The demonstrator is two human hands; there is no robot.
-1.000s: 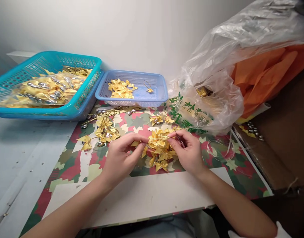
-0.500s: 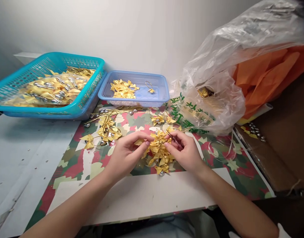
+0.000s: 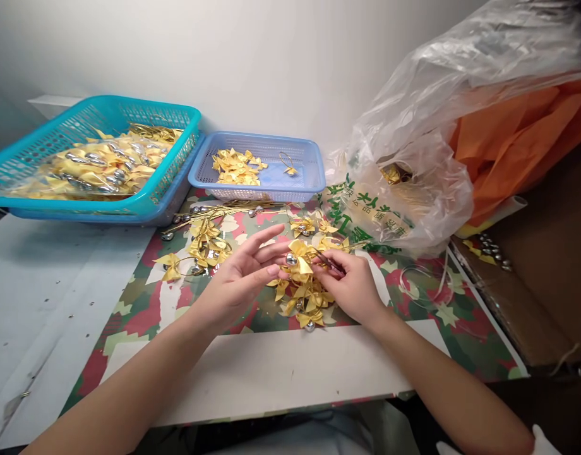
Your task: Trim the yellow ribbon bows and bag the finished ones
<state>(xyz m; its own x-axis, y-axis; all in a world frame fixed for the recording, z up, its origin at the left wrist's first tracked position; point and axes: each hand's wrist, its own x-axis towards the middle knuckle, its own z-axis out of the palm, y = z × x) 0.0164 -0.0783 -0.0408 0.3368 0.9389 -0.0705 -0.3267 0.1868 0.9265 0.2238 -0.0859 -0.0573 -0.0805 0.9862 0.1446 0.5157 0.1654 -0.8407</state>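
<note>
My right hand is closed around a slim dark metal tool, perhaps tweezers. At its fingertips is a yellow ribbon bow with a silver bell, which it seems to pinch. My left hand is open, fingers spread, just left of the bell; whether a fingertip touches it I cannot tell. Beneath both hands lies a pile of yellow ribbon bows with silver bells. More bows on gold ties lie farther left.
A turquoise basket holds bagged bows at the left. Behind the hands stands a blue basket with loose bows. A clear plastic bag and orange material are at right. White board runs along the front edge.
My left hand has opened and drawn slightly left, its fingers now spread. A bow with its silver bell now shows raised at my right fingertips, facing left.
</note>
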